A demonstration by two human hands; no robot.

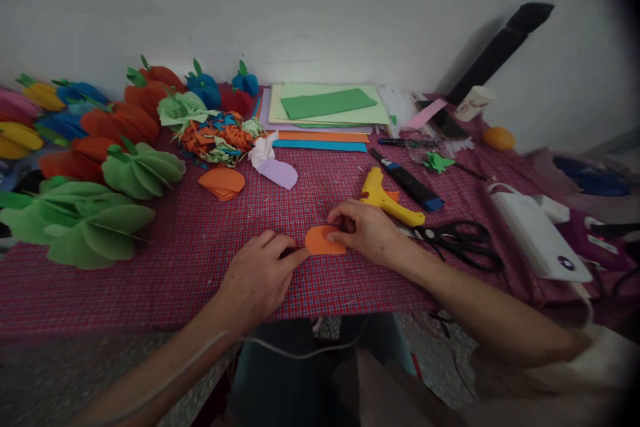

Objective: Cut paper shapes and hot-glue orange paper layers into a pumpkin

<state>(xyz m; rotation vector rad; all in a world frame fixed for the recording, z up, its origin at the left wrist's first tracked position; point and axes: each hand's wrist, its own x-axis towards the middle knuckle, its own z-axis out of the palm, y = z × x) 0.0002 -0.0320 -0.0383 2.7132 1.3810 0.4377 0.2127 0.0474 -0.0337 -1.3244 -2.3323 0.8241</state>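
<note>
An orange paper cutout point(320, 241) with a rounded left end lies at the front middle of the checked cloth. Thumb and fingers of my right hand point(367, 233) pinch it at its right side, covering that part. At its left edge, my left hand point(260, 273) is closed, with thumb and index tip meeting at the paper. Beyond my hands lie a stack of orange cutouts point(223, 183) and some lilac cutouts point(279, 173). A yellow glue gun point(387, 200) rests just past my right hand, and black-handled scissors point(463, 240) are beside my right forearm.
Several folded-paper pumpkins point(120, 123) crowd the left side. Paper scraps point(220, 138) and coloured paper sheets point(325, 107) lie at the back near the wall. To the right are a box cutter point(413, 183), a white power bank point(540, 233), a paper cup point(474, 103) and an orange fruit point(499, 139).
</note>
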